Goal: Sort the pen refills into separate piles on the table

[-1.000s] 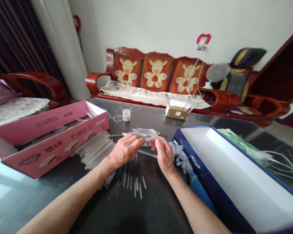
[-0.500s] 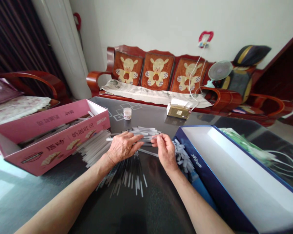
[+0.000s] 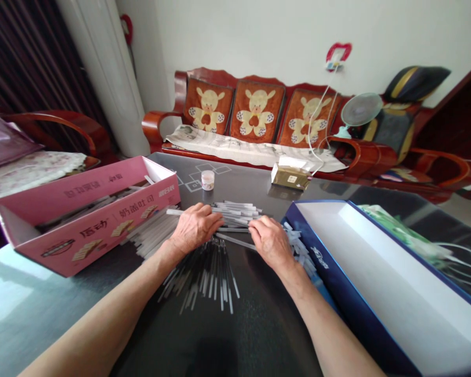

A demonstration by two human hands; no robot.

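Palm-down, left hand (image 3: pixel 195 228) on white tubes (image 3: pixel 235 210), right hand (image 3: pixel 271 242) curled beside.

A pink carton (image 3: pixel 98 220) lies open on the dark bench (image 3: pixel 251 335), a blue box lid (image 3: pixel 380 283) opposite it. Further back sit a small white jar (image 3: pixel 208 179) and a tissue box (image 3: pixel 290 175). Behind stands a red wooden sofa (image 3: pixel 255 112) with bear cushions, a small fan (image 3: pixel 360 111) beside it.

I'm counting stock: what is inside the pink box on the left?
Inside the pink box lie long, thin, pale tubes, seen over its near wall. That wall hides the bottom, so how many there are cannot be told. More tubes lie on the table beside it.
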